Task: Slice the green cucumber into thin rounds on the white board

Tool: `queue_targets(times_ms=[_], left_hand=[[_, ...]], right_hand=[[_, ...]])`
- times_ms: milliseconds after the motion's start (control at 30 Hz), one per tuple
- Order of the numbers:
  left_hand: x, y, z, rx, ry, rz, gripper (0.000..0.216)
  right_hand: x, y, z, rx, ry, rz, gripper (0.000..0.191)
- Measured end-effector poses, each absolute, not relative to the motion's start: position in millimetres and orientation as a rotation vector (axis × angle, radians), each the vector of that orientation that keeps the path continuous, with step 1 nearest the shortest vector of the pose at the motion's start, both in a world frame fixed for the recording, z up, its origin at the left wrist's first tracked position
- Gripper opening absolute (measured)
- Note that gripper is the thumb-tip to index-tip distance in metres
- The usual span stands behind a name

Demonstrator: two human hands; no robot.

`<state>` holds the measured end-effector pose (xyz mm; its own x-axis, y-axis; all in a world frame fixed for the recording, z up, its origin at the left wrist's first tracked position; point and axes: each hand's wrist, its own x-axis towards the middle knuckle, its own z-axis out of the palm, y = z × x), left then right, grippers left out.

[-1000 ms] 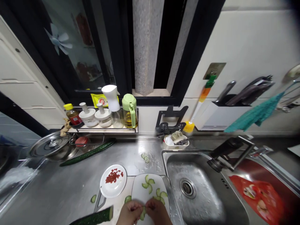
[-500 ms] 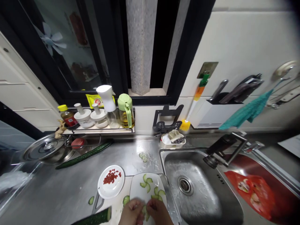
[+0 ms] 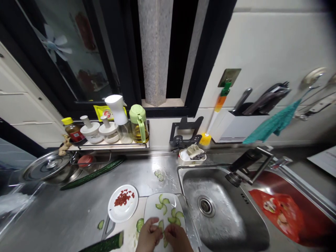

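Observation:
Over the near part of a white square plate (image 3: 151, 206), my left hand (image 3: 149, 235) pinches a pale green cucumber slice (image 3: 161, 224) between thumb and finger. Close beside it on the right, my right hand (image 3: 177, 238) has its fingertips pressed together; whether they grip a piece is hidden. Another cucumber slice (image 3: 165, 242) shows between the hands. Half-moon slices lie in small fan-like groups on the plate, one at the top (image 3: 162, 203) and one at the right (image 3: 175, 217). Left of my hands are a round cucumber slice (image 3: 140, 224) and a cut cucumber (image 3: 112, 242).
A white dish of red berries (image 3: 123, 218) stands left of the plate. A whole cucumber (image 3: 94, 174) lies behind it, below a shelf with an oil jug (image 3: 138, 122). The sink (image 3: 223, 217) is on the right, with a red bag (image 3: 283, 213) beyond.
My left hand has opened out slightly and lifted its slice into clearer view between the hands. My right hand stays nearly in place. The whole view has shifted slightly.

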<state>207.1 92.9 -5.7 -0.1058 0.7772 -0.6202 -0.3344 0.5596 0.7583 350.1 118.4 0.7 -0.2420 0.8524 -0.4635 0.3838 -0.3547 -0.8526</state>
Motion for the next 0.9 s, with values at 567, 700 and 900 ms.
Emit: queue_targets(times_ms=[567, 700, 900], left_hand=[[215, 94, -1, 0.539, 1.330, 1.034, 0.033], [216, 93, 0, 0.627, 1.419, 1.026, 0.028], [212, 89, 5, 0.873, 1.670, 0.835, 0.015]], right_hand=[[349, 119, 9, -1.747, -1.631, 1.549, 0.011], [349, 120, 17, -1.835, -1.717, 1.469, 0.014], [351, 120, 29, -2.019, -1.884, 1.279, 0.020]])
